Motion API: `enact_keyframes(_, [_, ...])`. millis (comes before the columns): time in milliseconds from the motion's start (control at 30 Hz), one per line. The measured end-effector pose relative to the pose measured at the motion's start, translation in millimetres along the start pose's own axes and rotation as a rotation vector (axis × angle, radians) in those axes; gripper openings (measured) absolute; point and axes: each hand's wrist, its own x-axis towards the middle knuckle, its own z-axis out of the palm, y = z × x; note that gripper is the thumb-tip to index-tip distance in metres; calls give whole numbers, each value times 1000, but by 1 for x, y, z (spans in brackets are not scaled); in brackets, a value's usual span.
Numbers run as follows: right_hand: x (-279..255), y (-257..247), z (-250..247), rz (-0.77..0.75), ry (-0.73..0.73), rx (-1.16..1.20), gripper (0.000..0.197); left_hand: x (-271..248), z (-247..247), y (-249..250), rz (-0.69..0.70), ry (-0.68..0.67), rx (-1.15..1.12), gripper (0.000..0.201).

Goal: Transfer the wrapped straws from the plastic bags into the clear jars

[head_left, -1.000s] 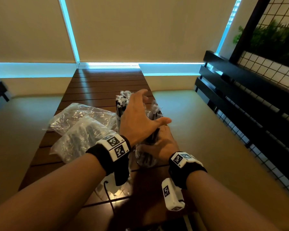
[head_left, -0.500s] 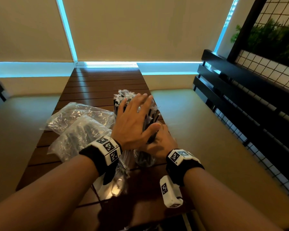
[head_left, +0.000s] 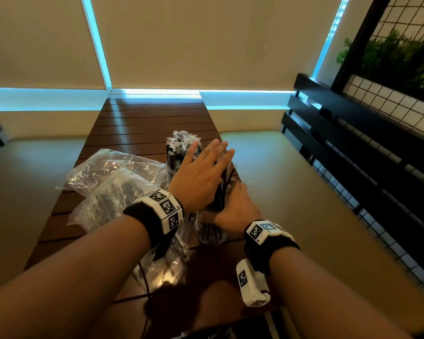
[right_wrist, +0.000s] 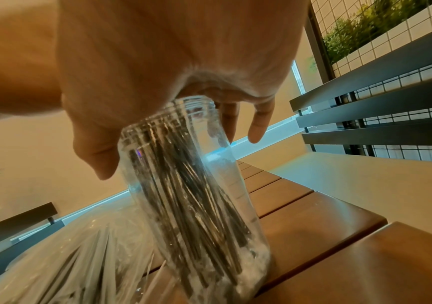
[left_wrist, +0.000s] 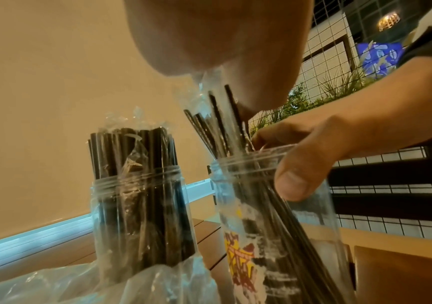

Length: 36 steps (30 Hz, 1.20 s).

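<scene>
Two clear jars stand on the slatted wooden table (head_left: 145, 126). The far jar (head_left: 176, 152) (left_wrist: 142, 205) is packed with wrapped black straws. The near jar (head_left: 211, 233) (right_wrist: 188, 195) holds a looser bundle of wrapped straws (left_wrist: 222, 123) that sticks out above its rim. My left hand (head_left: 201, 177) lies flat and open on the tops of those straws, fingers straight. My right hand (head_left: 233, 211) grips the near jar at its neck, thumb (left_wrist: 300, 174) on the rim. Two plastic bags (head_left: 113, 172) with more straws lie to the left.
A crumpled clear bag (head_left: 164, 267) lies under my left wrist beside a thin cable (head_left: 145, 282). A dark slatted bench back (head_left: 353, 143) and a wire grid with plants (head_left: 389, 57) run along the right. Beige cushions flank the table.
My left hand has gone from curved over the straw tops to flat, with fingers straight and shifted slightly right. My right hand has kept its grip on the near jar.
</scene>
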Motion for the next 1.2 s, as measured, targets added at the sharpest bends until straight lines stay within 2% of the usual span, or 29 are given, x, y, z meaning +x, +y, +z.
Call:
enact_keyframes(100, [-1,-2,-3,3,-18,28,115,-3,3,-2,-22,-123,27,70])
enact_keyframes(233, [-10,-7,-13,12,-41,-142,151,-1,-8,-2,-43,-5,-93,72])
enact_keyframes(300, [-19,-14,-20,34,-26,-186,153,-1,-14,-5,-55,47,-118,72])
enact_keyframes(367, [-29,-23,-28,41,79,-226,142,-4,-23,-8,-79,114,-180,71])
enact_keyframes(433, [-36,-32,-35,24,227,-293,121,-10,-30,-13,-149,217,-317,63])
enact_keyframes(500, [-40,-39,-38,-14,376,-334,102,-19,-33,-24,-264,354,-434,48])
enact_keyframes(567, [-41,-43,-36,-65,487,-325,87,-32,-28,-42,-407,417,-455,31])
enact_keyframes(600, [-41,-44,-33,-97,530,-303,80,-40,-25,-52,-474,386,-442,22])
enact_keyframes(667, [-44,-47,-23,-191,601,-231,66,-59,-17,-66,-547,179,-405,17])
enact_keyframes(733, [-51,-53,-10,-382,640,-152,53,-80,-8,-69,-512,-136,-309,45])
enact_keyframes(800, [-58,-65,4,-599,557,-152,39,-96,3,-60,-452,-380,-181,81])
enact_keyframes(833, [-60,-71,10,-657,435,-189,33,-102,8,-54,-443,-447,-139,89])
enact_keyframes(867, [-59,-75,17,-661,272,-242,28,-106,14,-48,-450,-486,-121,89])
enact_keyframes(933, [-52,-76,34,-566,-33,-351,22,-111,25,-43,-495,-537,-129,79])
enact_keyframes(1000, [-42,-73,49,-439,-196,-385,20,-112,30,-45,-547,-580,-167,67])
enact_keyframes(1133, [-25,-68,78,-283,-283,-361,15,-106,21,-57,-550,-542,-358,25])
enact_keyframes(1200, [-17,-69,88,-236,-254,-333,19,-107,12,-66,-605,-485,-486,17])
